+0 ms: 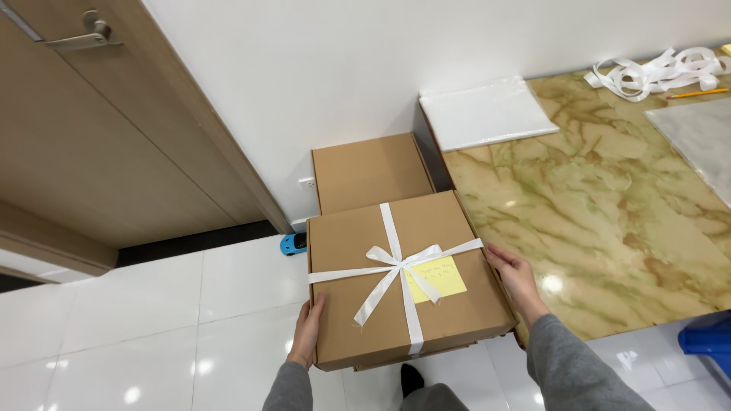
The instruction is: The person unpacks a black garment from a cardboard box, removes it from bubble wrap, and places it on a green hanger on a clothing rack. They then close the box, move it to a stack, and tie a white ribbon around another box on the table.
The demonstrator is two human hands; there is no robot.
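The flat cardboard box [407, 285] is held out in front of the person, over the white tiled floor [152, 320] and just beside the edge of the marbled green-and-cream table [609, 221], with a second, plain cardboard box [371, 171] behind it against the wall. The left hand [308, 335] grips the box's left side near the front corner, its fingers curled under the bottom edge and the thumb lying along the side wall; the right hand [518, 280] presses flat against the right side, fingers stretched along the edge, so both hands are closed around the box from opposite sides rather than gripping the top. A white ribbon [396, 262] crosses the lid in 2 directions and ties in a bow near the middle, with a yellow note [438, 278] tucked under it. The box looks stiff and dry, with matte corrugated walls that should give good friction; its weight cannot be told, though holding it level with 2 hands suggests a moderate load. The sides and underside look like the safest places to hold, since the ribbon would likely slip or loosen if pulled. On the table lie a white sheet pack [487, 113], loose ribbon [659, 72] and a pencil [697, 93].
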